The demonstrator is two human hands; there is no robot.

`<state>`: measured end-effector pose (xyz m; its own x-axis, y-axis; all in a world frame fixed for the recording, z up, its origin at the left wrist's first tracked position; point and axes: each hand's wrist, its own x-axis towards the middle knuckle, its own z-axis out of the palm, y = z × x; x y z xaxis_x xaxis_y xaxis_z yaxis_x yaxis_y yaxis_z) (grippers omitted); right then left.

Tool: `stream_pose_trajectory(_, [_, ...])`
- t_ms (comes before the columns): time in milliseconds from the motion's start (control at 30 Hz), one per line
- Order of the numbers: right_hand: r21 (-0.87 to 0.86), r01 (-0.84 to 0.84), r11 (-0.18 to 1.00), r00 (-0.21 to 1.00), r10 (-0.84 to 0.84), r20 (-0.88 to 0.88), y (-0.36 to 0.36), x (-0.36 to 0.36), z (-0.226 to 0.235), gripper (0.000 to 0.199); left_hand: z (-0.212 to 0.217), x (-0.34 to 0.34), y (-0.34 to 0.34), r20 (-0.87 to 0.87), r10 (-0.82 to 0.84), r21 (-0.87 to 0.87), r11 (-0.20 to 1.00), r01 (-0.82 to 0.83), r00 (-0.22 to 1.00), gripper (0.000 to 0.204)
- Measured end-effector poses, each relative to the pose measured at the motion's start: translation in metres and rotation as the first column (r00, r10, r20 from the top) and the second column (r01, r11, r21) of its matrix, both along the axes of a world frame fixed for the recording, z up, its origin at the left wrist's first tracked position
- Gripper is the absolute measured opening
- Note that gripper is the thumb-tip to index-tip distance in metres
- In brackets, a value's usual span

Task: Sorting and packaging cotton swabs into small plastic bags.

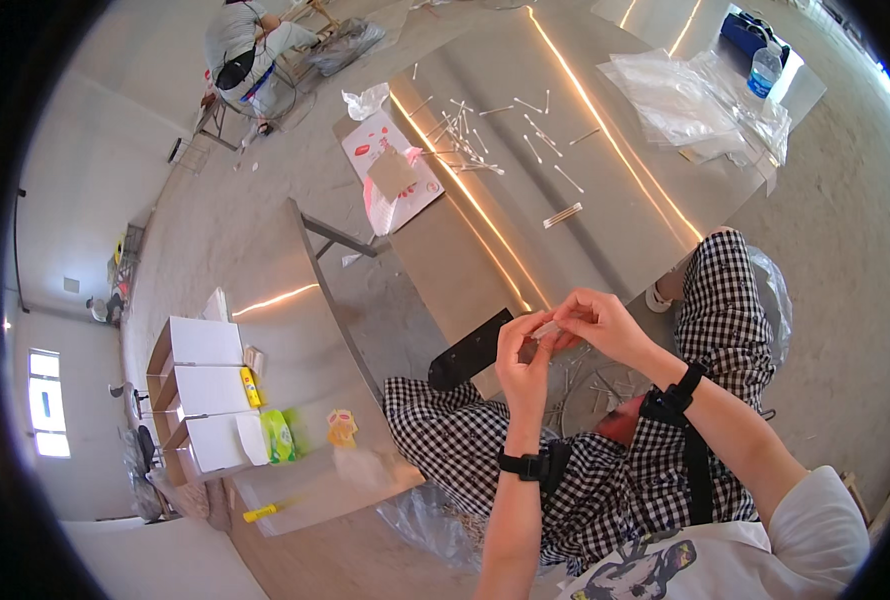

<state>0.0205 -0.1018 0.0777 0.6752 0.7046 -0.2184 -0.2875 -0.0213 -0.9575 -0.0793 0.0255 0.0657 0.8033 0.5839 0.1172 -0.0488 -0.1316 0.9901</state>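
Note:
My left hand (pixel 523 352) and my right hand (pixel 597 320) meet in front of me, above my lap in checked trousers (pixel 585 470). Together they pinch a small clear packet (pixel 545 329) that seems to hold thin white sticks. Each wrist wears a black strap. Below my hands a heap of thin sticks (pixel 595 385) lies in my lap. Many loose cotton swabs (pixel 470 135) are scattered over the steel table (pixel 525 220) ahead, and a small bundle of swabs (pixel 562 215) lies nearer to me.
Clear plastic bags (pixel 680 100) and a water bottle (pixel 763 72) sit at the table's far right. A pink-and-white packet (pixel 390 180) lies at its left edge. White boxes (pixel 200 395) and a green packet (pixel 278 435) rest on a second table at left. Another person (pixel 245 45) sits far off.

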Motion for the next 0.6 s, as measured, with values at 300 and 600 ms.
stream_pose_trajectory(300, [0.002,0.067,0.998,0.989,-0.067,0.132,-0.001,0.002,-0.002,0.01,-0.001,0.004,0.004,-0.018,-0.004,0.058,0.998,0.005,1.0,0.009])
stream_pose_trajectory(600, [-0.041,-0.007,0.999,1.0,0.008,0.03,-0.011,0.002,-0.007,0.015,-0.013,0.0,0.0,-0.062,-0.073,-0.204,0.977,0.059,0.995,0.005])
